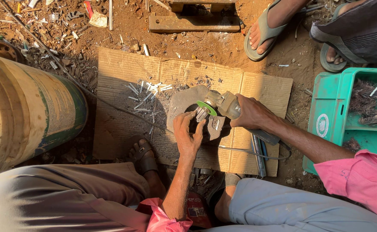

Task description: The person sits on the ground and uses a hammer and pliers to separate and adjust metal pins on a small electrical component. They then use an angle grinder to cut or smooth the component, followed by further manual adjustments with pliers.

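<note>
My right hand (252, 114) grips the body of a dusty angle grinder (227, 104) with a green disc (207, 107) at its head. My left hand (188, 131) holds a small metal piece (202, 114) up against the disc, fingers pinched on it. Both hands work over a flat grey slab (184, 101) with a dark hollow, lying on a sheet of cardboard (124, 73). The grinder's cable (248, 152) loops toward my right side.
Several short metal pins (147, 92) lie scattered on the cardboard. A large yellow-green drum (29, 107) lies at left. A green plastic crate (347, 111) with metal shavings stands at right. Another person's sandalled feet (266, 32) are at the top. A metal bracket (195, 21) lies on the dirt.
</note>
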